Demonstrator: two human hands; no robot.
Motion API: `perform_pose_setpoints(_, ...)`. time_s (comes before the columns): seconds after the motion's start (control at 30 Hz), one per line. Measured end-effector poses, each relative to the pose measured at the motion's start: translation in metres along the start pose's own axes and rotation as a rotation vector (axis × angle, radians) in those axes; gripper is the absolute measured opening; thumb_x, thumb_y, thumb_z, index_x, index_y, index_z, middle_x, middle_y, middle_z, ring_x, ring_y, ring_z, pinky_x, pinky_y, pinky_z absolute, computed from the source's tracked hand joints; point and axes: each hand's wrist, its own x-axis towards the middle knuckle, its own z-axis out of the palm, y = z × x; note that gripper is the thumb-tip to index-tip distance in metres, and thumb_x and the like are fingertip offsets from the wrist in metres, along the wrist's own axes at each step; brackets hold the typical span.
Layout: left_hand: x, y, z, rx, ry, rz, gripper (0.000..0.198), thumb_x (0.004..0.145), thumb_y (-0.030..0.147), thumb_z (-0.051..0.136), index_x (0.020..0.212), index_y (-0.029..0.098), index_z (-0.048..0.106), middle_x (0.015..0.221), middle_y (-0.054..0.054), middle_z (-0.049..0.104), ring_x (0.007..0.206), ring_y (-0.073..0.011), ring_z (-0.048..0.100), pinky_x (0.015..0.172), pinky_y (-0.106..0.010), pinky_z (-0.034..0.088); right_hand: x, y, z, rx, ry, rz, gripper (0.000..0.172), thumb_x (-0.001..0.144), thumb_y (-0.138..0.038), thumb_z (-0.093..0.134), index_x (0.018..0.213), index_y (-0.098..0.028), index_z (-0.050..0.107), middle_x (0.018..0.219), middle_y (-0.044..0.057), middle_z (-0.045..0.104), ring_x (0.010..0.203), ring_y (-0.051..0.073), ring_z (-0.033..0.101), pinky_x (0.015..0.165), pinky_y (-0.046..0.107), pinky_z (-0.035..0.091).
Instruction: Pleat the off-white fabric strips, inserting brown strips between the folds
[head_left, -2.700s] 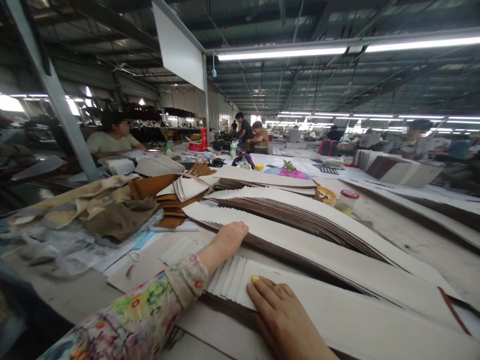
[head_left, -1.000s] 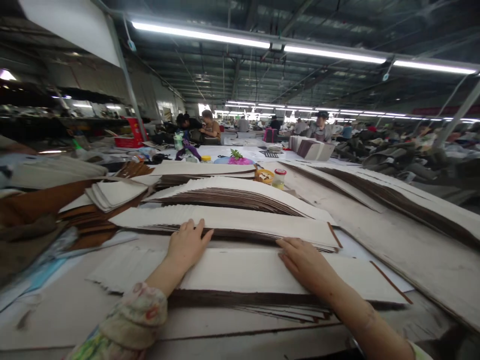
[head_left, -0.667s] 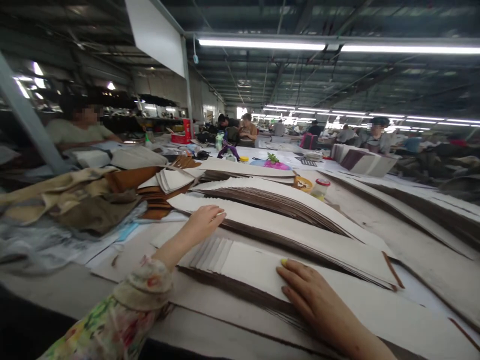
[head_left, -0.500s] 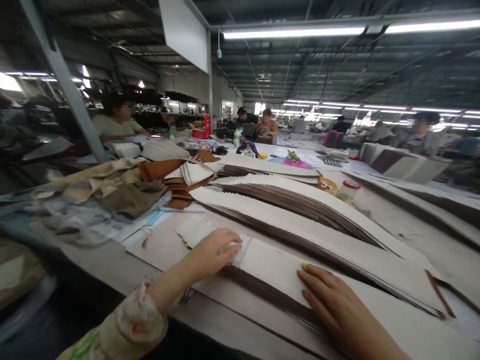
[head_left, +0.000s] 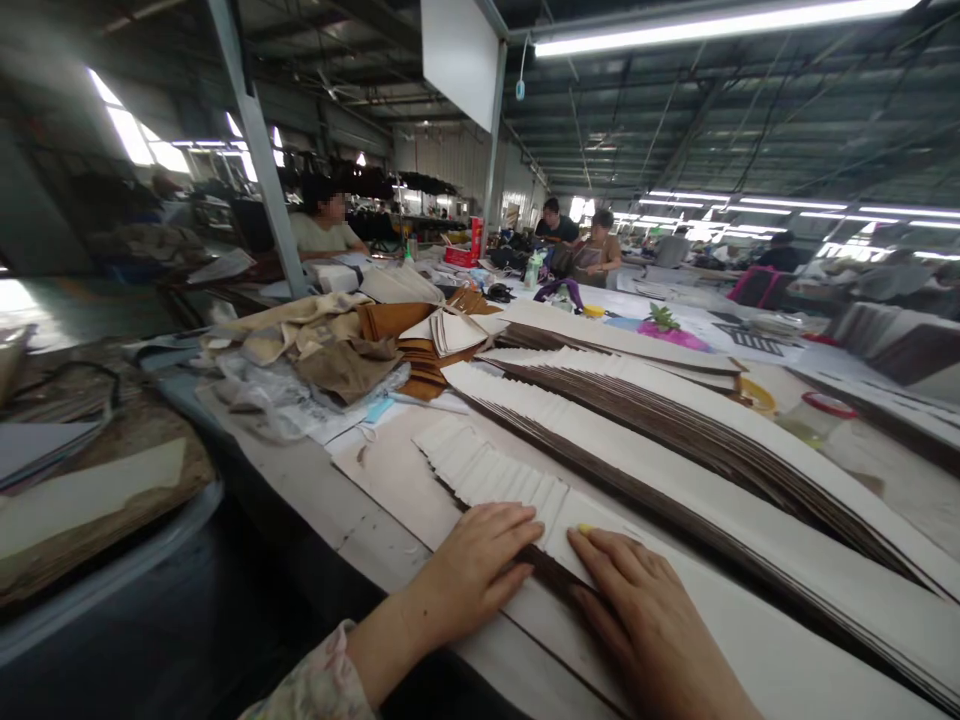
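Note:
My left hand (head_left: 474, 566) lies flat with fingers stretched on the near end of a fanned stack of long white strips with brown undersides (head_left: 487, 470). My right hand (head_left: 645, 620) rests palm down just to its right on the same stack, fingers extended; one nail is yellow. Both hands press on the strips and hold nothing. Beyond them lie two more fanned rows of long strips (head_left: 645, 410).
A heap of tan and brown cloth (head_left: 330, 350) and folded brown pieces (head_left: 427, 350) sit at the left on the worktable (head_left: 390, 490). A small jar (head_left: 814, 420) and a pink dish (head_left: 671, 333) stand farther back. Several people work at distant tables; a steel post (head_left: 259, 160) rises at the left.
The view has swung left. My left hand slid along the strips toward me and now sits beside my right hand; the strip ends lie spread in a longer fan.

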Motion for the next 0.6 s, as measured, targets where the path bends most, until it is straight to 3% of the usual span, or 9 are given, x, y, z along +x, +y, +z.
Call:
perform_pose_setpoints(0.3, -0.029, -0.046, -0.014, 0.083, 0.115, -0.288, 0.031, 0.085, 0.027, 0.045, 0.115, 0.020, 0.050, 0.123, -0.007, 0.050, 0.113, -0.0205, 0.043, 0.099, -0.039, 0.034, -0.002, 0.005, 0.002, -0.032, 0.045, -0.019, 0.040, 0.085, -0.039, 0.043, 0.121, -0.023, 0.049, 0.110, 0.008, 0.058, 0.096, 0.022, 0.055, 0.078, 0.035, 0.047)
perform_pose_setpoints(0.6, -0.027, -0.044, -0.011, 0.104, 0.216, -0.340, 0.026, 0.083, 0.029, 0.052, 0.107, 0.020, 0.053, 0.114, -0.006, 0.052, 0.105, -0.0206, 0.046, 0.092, -0.036, 0.038, -0.003, 0.005, 0.004, -0.041, 0.043, -0.006, 0.040, 0.085, -0.041, 0.041, 0.120, -0.022, 0.049, 0.109, 0.008, 0.058, 0.096, 0.023, 0.055, 0.080, 0.037, 0.045)
